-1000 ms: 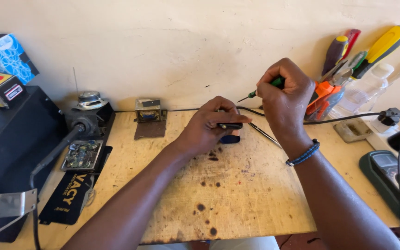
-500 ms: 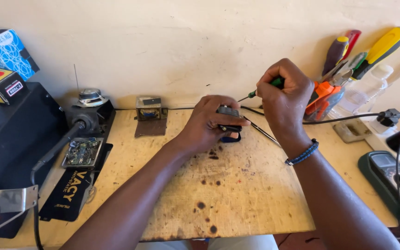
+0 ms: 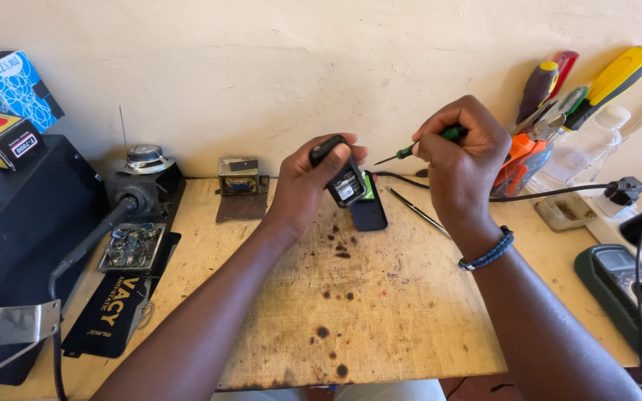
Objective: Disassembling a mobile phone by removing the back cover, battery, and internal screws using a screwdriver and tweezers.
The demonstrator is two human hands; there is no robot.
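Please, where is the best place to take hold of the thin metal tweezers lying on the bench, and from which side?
Probably the tweezers at their middle, from above, pinching across the narrow width. They lie flat on the wooden bench, slanting between the dark blue cover and the right hand, with bare wood on both sides there.

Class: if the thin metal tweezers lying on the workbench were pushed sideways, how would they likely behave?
The tweezers look thin and flat, so they would probably slide, not roll. Being slim, they are likely light. The rough wooden bench might slow them.
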